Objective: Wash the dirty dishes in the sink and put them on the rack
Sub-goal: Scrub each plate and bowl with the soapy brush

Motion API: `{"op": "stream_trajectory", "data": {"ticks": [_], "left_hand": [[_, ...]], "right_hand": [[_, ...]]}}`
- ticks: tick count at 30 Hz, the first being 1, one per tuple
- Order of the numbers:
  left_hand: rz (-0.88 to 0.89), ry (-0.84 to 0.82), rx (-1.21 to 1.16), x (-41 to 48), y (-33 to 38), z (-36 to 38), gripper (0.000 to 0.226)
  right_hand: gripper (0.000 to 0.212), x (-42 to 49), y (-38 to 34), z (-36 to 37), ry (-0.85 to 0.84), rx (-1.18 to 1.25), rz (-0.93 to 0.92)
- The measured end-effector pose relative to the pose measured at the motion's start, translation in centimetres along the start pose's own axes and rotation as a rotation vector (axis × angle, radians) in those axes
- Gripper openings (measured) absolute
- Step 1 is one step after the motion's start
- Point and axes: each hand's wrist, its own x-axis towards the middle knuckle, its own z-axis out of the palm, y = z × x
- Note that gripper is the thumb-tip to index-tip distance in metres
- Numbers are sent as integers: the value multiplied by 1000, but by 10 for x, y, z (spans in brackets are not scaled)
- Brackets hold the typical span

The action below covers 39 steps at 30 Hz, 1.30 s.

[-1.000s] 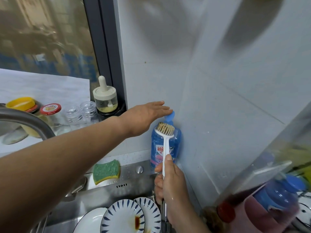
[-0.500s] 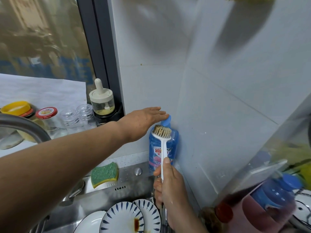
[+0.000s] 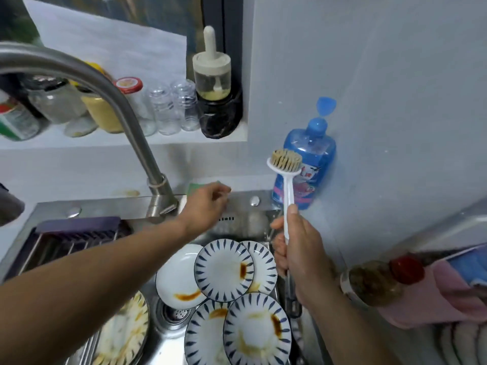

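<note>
**Surface and room:** stainless steel sink; pale grey tiled wall behind it; white window sill behind the curved steel tap.

**Containers:**
- On the sill, behind and right of the tap: clear glass jars, two of them empty and one further left filled with yellow.
- Right of those: a cream-lidded oil dispenser holding a little yellow liquid, set on a black pot.
- Well right of the tap, against the wall: a blue dish-soap bottle, flip cap open.
- Left of the tap, across the sink: a steel wire rack with a purple end.

**Task items:** blue-dashed white round plates, overlapping in the basin below and right of the tap, smeared with brown sauce. A plainer white plate touches them and is also stained.

**Hands:**
- Right hand, right of the tap: fingers wrapped round a white-handled dish brush, bristles up, in front of the soap bottle.
- Left hand, just right of the tap base: fingers curled down at a green sponge. Whether it grips the sponge cannot be told.
</note>
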Motion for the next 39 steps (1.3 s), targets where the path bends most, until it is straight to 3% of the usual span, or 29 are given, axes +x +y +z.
{"op": "stream_trajectory", "data": {"ticks": [2,5,11,12,16,21,24,31,34,39], "left_hand": [[-259,-64,-140,-29,-49,8,10],[-546,-4,-238,-73,-106,29,8],[-798,-143,-301,-142,-156,85,9],[-806,-168,-309,-149,-155,95,4],[-797,-263,-312,-161,-170,132,20],[-881,-285,-412,-164,-183,148,27],[-956,-319,-550,-163,-176,141,29],[-855,-453,-544,-163,-154,100,35],[-827,-390,-629,-160,-146,75,35],[-727,-197,-758,-157,-129,35,30]], "right_hand": [[47,0,16,6,-60,-40,5],[45,-3,32,8,-147,-157,1],[38,-15,59,6,-287,-311,10],[38,-17,63,5,-317,-325,9],[33,-24,75,1,-419,-345,71],[30,-25,87,-9,-418,-389,147],[27,-23,91,-12,-394,-402,165],[32,-26,80,-10,-384,-502,197],[28,-25,74,-7,-404,-620,201],[30,-31,54,7,-529,-1051,75]]}}
